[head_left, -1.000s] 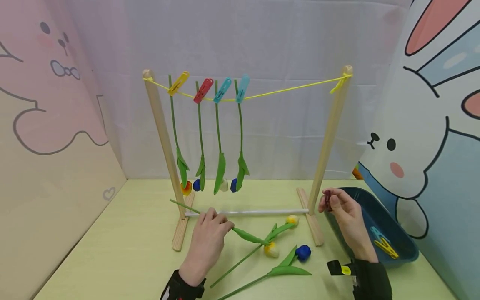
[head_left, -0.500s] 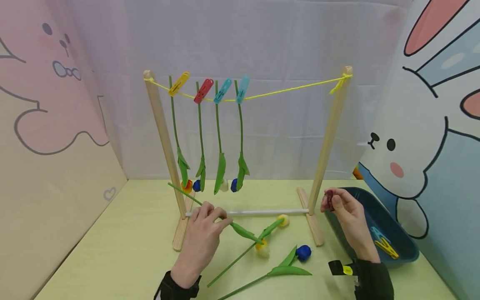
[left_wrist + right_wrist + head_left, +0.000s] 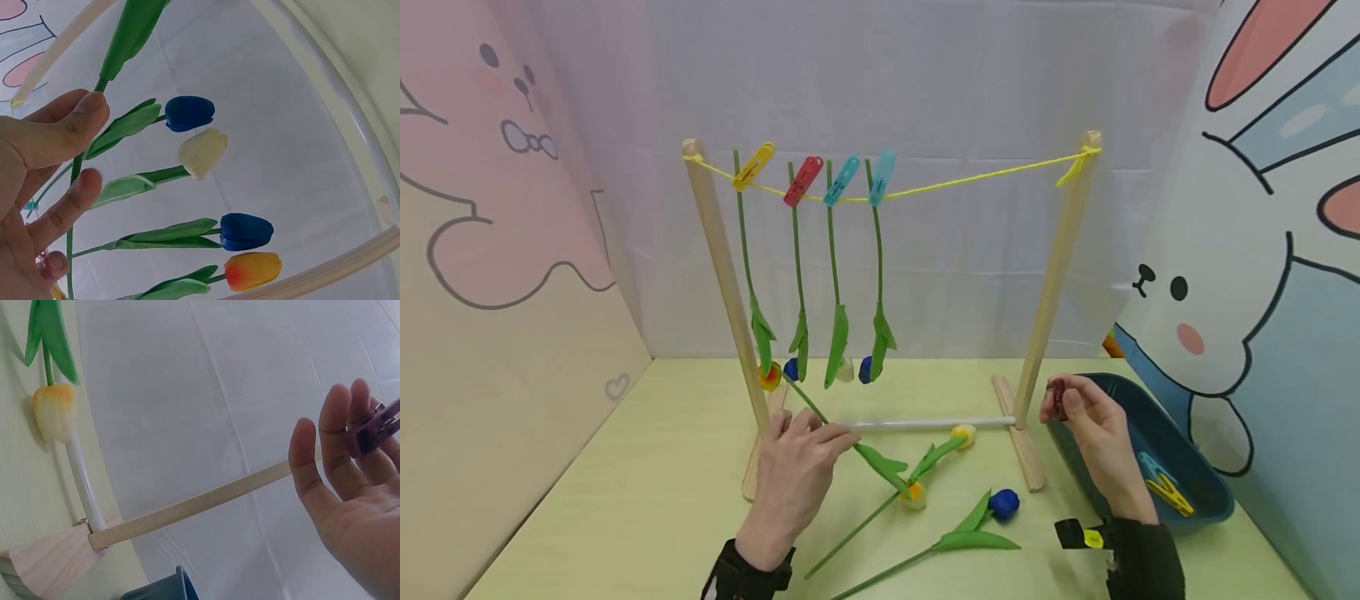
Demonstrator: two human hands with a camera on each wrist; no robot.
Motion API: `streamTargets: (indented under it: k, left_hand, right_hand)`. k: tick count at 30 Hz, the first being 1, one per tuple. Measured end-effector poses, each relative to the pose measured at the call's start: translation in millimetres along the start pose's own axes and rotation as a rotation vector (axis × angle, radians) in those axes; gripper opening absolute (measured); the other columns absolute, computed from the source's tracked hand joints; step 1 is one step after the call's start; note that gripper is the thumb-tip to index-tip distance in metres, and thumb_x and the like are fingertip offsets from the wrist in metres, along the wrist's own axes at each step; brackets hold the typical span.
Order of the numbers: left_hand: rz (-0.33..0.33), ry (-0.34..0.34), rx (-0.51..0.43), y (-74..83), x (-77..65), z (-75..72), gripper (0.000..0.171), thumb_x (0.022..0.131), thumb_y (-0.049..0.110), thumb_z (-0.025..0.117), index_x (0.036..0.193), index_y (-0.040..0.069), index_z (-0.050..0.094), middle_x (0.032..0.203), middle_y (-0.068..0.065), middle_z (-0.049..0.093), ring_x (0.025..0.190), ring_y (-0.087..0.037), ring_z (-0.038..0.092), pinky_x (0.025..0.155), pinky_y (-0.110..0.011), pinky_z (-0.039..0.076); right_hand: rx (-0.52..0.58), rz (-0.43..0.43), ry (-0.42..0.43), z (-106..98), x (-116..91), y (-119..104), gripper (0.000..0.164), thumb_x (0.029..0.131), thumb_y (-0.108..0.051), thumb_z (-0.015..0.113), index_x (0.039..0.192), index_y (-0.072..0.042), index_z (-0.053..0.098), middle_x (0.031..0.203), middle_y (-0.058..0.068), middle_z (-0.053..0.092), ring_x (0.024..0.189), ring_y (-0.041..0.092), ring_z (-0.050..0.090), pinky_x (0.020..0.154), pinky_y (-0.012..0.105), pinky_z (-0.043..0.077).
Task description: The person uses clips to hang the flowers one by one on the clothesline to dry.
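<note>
Head: left grip [image 3: 797, 471] pinches tulip [image 3: 880, 464] in front of four hanging tulips [image 3: 837, 342]; right grip [image 3: 1093, 429] pinches dark red clip [image 3: 1057, 398] by bin [image 3: 1208, 492].
Left wrist: stem [image 3: 102, 84] held near leaf [image 3: 132, 37].
Right wrist: clip at fingertips [image 3: 360, 389], wooden post [image 3: 194, 506] beyond.

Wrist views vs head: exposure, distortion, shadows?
Head: brightest, though the dark red clothespin shows little detail; left wrist: dim, white crossbar visibly bowed, likely lens distortion; right wrist: dim and greyish, soft shadow beside the yellow tulip on the table.
</note>
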State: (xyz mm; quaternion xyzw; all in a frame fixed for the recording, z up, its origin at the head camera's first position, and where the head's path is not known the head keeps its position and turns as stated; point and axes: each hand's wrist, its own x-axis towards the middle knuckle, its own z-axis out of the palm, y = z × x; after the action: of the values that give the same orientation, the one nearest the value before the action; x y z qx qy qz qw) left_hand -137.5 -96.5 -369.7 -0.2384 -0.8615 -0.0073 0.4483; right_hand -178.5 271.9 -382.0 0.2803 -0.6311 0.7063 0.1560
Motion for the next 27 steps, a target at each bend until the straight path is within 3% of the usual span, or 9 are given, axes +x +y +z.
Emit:
streamTargets:
  k: [3,7,13,18,21,23,25,27]
  left_hand:
    - [-0.021,-0.007,-0.074,-0.3,0.2,-0.1,0.03,0.067,0.003,0.089,0.089,0.022,0.083,0.085,0.008,0.078,0.076,-0.013,0.065,0.074,-0.028,0.045]
    - [-0.07,0.0,-0.268,0.7,1.7,-0.5,0.033,0.067,-0.003,0.088,0.094,0.014,0.081,0.092,0.001,0.077,0.081,-0.015,0.072,0.073,-0.028,0.057]
    - [-0.119,0.084,-0.445,7.9,7.2,-1.4,0.039,0.072,-0.017,0.08,0.103,0.008,0.078,0.098,-0.003,0.074,0.087,-0.017,0.071,0.077,-0.024,0.057]
    - [-0.041,0.14,-0.533,12.6,24.2,-1.1,0.036,0.077,-0.021,0.073,0.101,0.006,0.072,0.099,-0.005,0.067,0.084,-0.016,0.069,0.076,-0.019,0.056]
    - [0.006,0.152,-0.526,12.1,34.3,-1.4,0.034,0.079,-0.022,0.07,0.098,0.006,0.066,0.099,-0.007,0.061,0.068,-0.014,0.061,0.061,-0.012,0.048]
    - [0.023,0.154,-0.496,11.4,38.7,-2.0,0.035,0.08,-0.024,0.067,0.097,0.006,0.061,0.099,-0.009,0.056,0.06,-0.014,0.055,0.05,-0.01,0.035]
    - [0.036,0.142,-0.47,10.9,41.1,-2.5,0.037,0.079,-0.026,0.062,0.096,0.007,0.057,0.1,-0.01,0.053,0.052,-0.015,0.048,0.048,-0.01,0.022]
    - [0.061,0.124,-0.448,11.4,41.8,-2.3,0.04,0.076,-0.029,0.057,0.095,0.007,0.055,0.1,-0.01,0.05,0.059,-0.019,0.058,0.05,-0.01,0.017]
  right_hand:
    - [-0.005,0.002,0.0,1,0,0,0.027,0.108,-0.002,0.036,0.123,-0.002,0.058,0.096,0.0,0.064,0.086,0.012,0.062,0.083,0.017,0.055]
    - [-0.017,0.009,0.015,2,0,-1,0.027,0.108,-0.002,0.036,0.122,-0.002,0.059,0.095,0.0,0.064,0.085,0.012,0.062,0.083,0.017,0.055]
    - [-0.021,0.007,-0.013,3,2,-1,0.027,0.108,-0.002,0.036,0.122,-0.005,0.059,0.096,0.0,0.063,0.086,0.012,0.062,0.083,0.017,0.054]
    - [-0.019,-0.002,-0.016,5,5,-1,0.027,0.108,-0.002,0.036,0.121,-0.005,0.06,0.096,-0.001,0.065,0.085,0.011,0.063,0.082,0.017,0.054]
    - [-0.021,0.002,-0.006,6,6,-1,0.027,0.108,-0.002,0.037,0.12,-0.005,0.061,0.095,-0.001,0.066,0.084,0.011,0.064,0.081,0.018,0.054]
    - [-0.018,0.004,-0.006,7,6,0,0.027,0.108,-0.002,0.037,0.12,-0.004,0.061,0.095,-0.001,0.066,0.084,0.011,0.064,0.081,0.018,0.055]
    - [-0.018,0.003,-0.012,8,6,0,0.027,0.108,-0.002,0.037,0.121,-0.004,0.06,0.095,-0.001,0.066,0.084,0.011,0.063,0.081,0.018,0.054]
    - [-0.021,0.004,-0.013,8,6,0,0.026,0.108,-0.001,0.038,0.121,-0.004,0.06,0.095,-0.001,0.066,0.083,0.011,0.063,0.081,0.018,0.054]
